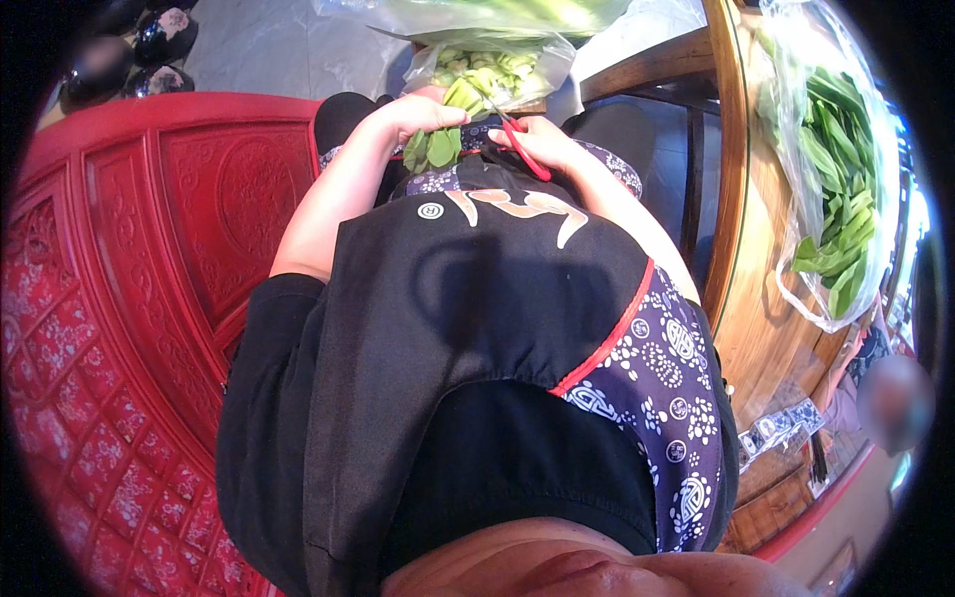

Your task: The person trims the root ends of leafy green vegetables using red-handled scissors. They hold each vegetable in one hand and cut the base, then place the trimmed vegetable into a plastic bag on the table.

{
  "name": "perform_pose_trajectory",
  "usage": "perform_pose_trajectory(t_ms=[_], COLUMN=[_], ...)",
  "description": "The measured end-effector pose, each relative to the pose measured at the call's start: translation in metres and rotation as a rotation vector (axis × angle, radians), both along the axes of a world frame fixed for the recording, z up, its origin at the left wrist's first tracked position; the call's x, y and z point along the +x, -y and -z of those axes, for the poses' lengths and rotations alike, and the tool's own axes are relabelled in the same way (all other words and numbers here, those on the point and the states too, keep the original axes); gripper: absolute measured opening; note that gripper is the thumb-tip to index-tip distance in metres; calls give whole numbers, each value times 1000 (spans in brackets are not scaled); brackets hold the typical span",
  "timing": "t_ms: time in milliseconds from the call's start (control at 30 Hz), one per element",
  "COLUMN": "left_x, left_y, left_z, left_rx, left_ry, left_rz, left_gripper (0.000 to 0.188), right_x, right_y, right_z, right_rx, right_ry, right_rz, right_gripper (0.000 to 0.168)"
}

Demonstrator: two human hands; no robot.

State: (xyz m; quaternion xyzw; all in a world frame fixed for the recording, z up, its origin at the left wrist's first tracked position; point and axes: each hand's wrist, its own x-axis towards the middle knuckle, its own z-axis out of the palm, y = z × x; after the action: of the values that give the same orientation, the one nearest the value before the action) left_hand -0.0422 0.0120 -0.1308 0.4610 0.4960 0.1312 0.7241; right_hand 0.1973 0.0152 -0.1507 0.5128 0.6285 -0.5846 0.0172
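My left hand (414, 116) is closed on a bunch of leafy greens (434, 148), its leaves hanging below the fist and its pale stalks pointing up to the right. In my right hand (542, 140) is a pair of scissors with red handles (528, 155); the blades reach up to the stalks, and whether they touch them is hard to tell. Just beyond both hands, a clear plastic bag (556, 69) lies spread around cut pale green stalk pieces (515, 67).
A larger plastic bag of greens (477, 13) lies beyond. On the wooden table (761, 298) at right rests another clear bag with leafy greens (839, 157). A carved red wooden panel (224, 186) stands at left. Another person (850, 395) is at the far right.
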Motion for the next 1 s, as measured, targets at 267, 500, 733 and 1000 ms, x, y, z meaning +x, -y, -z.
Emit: perform_pose_trajectory(t_ms=[267,500,733,1000], left_x=[-3,-2,10,72], left_y=[2,20,10,-15], left_z=[27,-26,-63,-140], left_rx=[-22,145,245,204], left_ry=[31,82,353,350], left_rz=[-162,-166,-59,243], left_gripper=[35,49,51,42], right_x=[-6,13,38,65], right_y=[-5,18,36,56], right_z=[13,-4,10,-20], right_rx=[79,203,427,450], right_ry=[236,94,-306,-466], right_rz=[19,124,556,744], right_gripper=[69,54,25,23])
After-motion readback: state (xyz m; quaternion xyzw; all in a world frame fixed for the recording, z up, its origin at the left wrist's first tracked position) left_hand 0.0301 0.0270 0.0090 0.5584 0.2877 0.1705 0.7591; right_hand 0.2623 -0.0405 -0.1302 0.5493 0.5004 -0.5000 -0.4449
